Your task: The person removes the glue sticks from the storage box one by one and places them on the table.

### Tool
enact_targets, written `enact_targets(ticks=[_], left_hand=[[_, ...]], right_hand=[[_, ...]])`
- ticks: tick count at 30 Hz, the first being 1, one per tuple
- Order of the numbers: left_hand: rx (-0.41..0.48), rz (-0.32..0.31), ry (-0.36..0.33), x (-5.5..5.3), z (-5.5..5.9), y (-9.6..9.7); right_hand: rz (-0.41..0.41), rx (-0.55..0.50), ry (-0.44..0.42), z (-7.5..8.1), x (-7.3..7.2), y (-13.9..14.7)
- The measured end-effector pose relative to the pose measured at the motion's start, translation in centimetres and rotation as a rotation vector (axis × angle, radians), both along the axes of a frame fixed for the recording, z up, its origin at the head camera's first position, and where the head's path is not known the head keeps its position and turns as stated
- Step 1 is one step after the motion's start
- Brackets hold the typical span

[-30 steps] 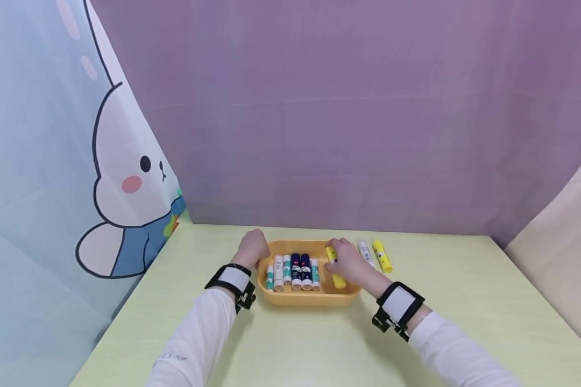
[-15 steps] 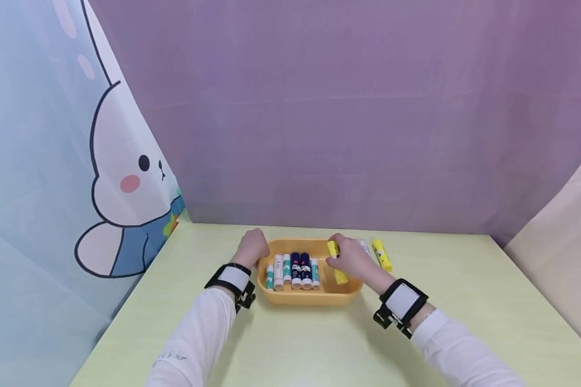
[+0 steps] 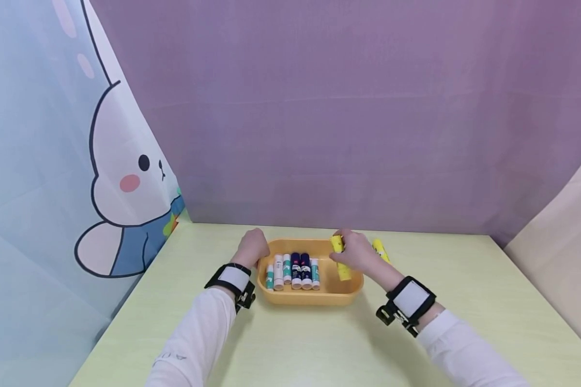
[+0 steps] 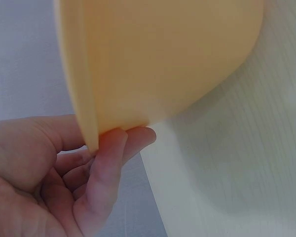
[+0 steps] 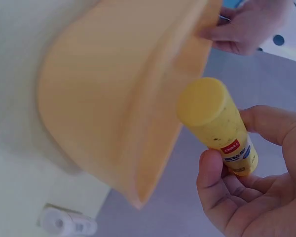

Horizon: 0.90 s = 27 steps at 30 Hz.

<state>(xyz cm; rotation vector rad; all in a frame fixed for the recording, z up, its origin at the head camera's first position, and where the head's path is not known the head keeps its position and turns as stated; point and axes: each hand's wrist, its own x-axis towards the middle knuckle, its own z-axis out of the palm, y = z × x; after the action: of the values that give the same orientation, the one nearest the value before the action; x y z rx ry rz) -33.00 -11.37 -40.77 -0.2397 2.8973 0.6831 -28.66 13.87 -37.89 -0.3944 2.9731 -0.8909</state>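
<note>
My left hand (image 3: 253, 247) pinches the left rim of an orange plastic basin (image 3: 310, 299), its thumb on one side of the wall and fingers on the other in the left wrist view. A yellow glue stick (image 3: 344, 271) with a red brand label is held between the thumb and fingers of my right hand (image 3: 360, 252), above the basin's right end. The right wrist view shows this glue stick (image 5: 202, 106) tilted, one end toward the camera. Inside the basin, several glue sticks lie side by side toward the left, among them a dark blue one (image 3: 296, 271) and white-and-teal ones.
Right of the basin, another yellow glue stick (image 3: 380, 248) lies on the pale green table (image 3: 290, 344), partly behind my right hand. A white glue stick (image 5: 64, 222) lies near the basin in the right wrist view. A purple cloth (image 3: 339, 118) hangs behind the table.
My right hand has moved right and slightly up with the yellow glue stick, raising it within the basin's right end. It now covers the white glue stick in the head view. My left hand stays put.
</note>
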Motion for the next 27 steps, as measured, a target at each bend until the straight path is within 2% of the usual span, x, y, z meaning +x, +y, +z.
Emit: enact_targets(ticks=[8, 15, 21, 27], left_hand=[[0.009, 0.0, -0.008, 0.0, 0.0, 0.1], [0.011, -0.009, 0.002, 0.1, 0.1, 0.1], [0.012, -0.001, 0.013, 0.3, 0.3, 0.1], [0.002, 0.0, 0.013, 0.3, 0.3, 0.0]], right_hand=[[-0.016, -0.062, 0.065, 2.6, 0.1, 3.0], [-0.069, -0.042, 0.133, 3.4, -0.5, 6.8], [-0.17, -0.023, 0.189, 2.5, -1.5, 9.9], [-0.241, -0.048, 0.195, 0.0, -2.9, 12.1]])
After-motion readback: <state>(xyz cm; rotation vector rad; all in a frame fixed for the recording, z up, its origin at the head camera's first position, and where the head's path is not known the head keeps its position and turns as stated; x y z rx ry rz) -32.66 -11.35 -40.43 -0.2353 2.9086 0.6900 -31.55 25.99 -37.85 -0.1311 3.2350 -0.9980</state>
